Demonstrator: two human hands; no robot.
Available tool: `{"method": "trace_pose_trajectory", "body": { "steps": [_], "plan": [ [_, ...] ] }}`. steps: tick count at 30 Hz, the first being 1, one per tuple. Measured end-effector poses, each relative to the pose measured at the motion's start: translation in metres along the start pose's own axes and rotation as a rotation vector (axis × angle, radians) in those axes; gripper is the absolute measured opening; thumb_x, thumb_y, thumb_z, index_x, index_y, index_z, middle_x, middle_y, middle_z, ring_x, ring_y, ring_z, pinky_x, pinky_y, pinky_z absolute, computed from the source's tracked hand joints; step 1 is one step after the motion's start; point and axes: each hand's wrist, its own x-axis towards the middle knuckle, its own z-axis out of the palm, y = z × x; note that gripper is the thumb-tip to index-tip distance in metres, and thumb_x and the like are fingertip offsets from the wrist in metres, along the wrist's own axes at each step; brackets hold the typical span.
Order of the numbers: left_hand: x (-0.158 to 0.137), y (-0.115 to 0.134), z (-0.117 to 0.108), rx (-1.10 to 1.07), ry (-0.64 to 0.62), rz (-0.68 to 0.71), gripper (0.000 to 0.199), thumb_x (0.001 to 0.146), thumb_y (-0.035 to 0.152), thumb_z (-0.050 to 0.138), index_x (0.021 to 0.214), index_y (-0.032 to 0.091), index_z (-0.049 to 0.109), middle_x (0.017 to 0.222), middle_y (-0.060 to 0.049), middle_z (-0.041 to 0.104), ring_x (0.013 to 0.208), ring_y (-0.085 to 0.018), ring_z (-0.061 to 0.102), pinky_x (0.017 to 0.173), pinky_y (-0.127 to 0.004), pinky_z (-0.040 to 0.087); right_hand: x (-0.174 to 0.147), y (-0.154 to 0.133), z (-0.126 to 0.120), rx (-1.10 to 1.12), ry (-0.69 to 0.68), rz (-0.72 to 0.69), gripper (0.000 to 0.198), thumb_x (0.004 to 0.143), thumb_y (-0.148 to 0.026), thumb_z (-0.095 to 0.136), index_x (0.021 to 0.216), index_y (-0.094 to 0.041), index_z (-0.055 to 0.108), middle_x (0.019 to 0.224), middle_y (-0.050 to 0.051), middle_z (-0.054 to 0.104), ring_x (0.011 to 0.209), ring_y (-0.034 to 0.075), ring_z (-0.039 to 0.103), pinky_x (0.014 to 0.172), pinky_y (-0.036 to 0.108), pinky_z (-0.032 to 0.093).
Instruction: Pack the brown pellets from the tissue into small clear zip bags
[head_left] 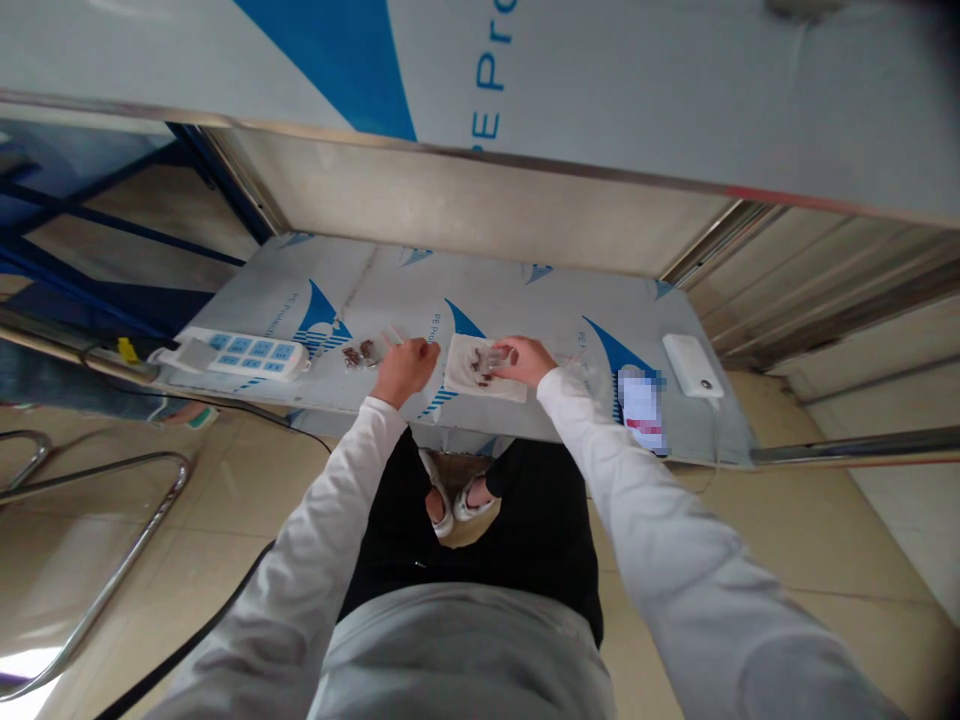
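A white cloth (484,372) lies flat near the front edge of a low metal table (525,290), roughly at its middle. Small dark brown pieces (480,367) sit on top of the cloth; they are too small to identify. The person's right hand (525,360) rests on the right part of the cloth, fingers curled down around something small and pale at the pieces; what exactly it pinches cannot be told. The left hand (405,368) sits just beside the cloth's left edge, loosely closed, with thumb and fingertips pressed together near the cloth; whether it holds anything cannot be told. Both arms wear light grey sleeves.

Left of the left hand, a few more dark bits (358,353) lie on the table next to a pale thin wrapper. Further left sits a white power strip (240,352) with blue sockets, its black cable trailing to the floor. On the right of the table lies a white power bank (693,365), and nearer the front edge a blurred-out card (642,408). The table's surface is covered in protective film with blue printed shapes. Below the table, the person's feet in white sandals (454,500) show on a beige tiled floor.
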Motion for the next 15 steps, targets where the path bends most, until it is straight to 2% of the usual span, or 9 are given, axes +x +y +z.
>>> {"method": "trace_pose_trajectory", "body": {
  "steps": [3,6,10,15],
  "plan": [
    [0.012,-0.032,0.013,0.022,0.037,-0.112,0.032,0.084,0.033,0.042,0.086,0.012,0.066,0.09,-0.018,0.07,0.086,-0.03,0.064,0.073,-0.034,0.042,0.015,0.002,-0.004,-0.178,-0.031,0.015,0.034,0.062,-0.021,0.078,0.095,-0.018,0.068,0.096,0.01,0.068,0.094,0.025,0.059,0.084,0.039,0.043],
    [0.023,-0.055,0.027,0.023,0.058,-0.166,0.032,0.083,0.03,0.044,0.102,0.009,0.061,0.099,-0.02,0.068,0.094,-0.031,0.063,0.078,-0.036,0.043,0.024,-0.008,0.0,-0.288,-0.033,-0.02,0.018,0.072,-0.012,0.067,0.089,-0.015,0.07,0.103,0.017,0.066,0.105,0.031,0.054,0.093,0.049,0.035],
    [0.035,-0.069,0.041,0.012,0.055,-0.182,0.036,0.085,0.03,0.045,0.11,0.006,0.054,0.107,-0.024,0.065,0.103,-0.032,0.06,0.085,-0.037,0.041,0.03,-0.022,0.011,-0.372,-0.02,-0.092,0.023,0.081,-0.003,0.05,0.084,-0.014,0.07,0.102,0.018,0.067,0.106,0.028,0.053,0.096,0.049,0.031],
    [0.048,-0.074,0.044,-0.017,0.021,-0.191,0.047,0.087,0.041,0.04,0.109,0.001,0.051,0.109,-0.034,0.059,0.105,-0.039,0.058,0.083,-0.045,0.041,0.031,-0.023,0.017,-0.431,0.009,-0.144,0.023,0.086,-0.008,0.049,0.079,-0.016,0.069,0.095,0.013,0.068,0.102,0.024,0.054,0.095,0.044,0.033]
  ]
}}
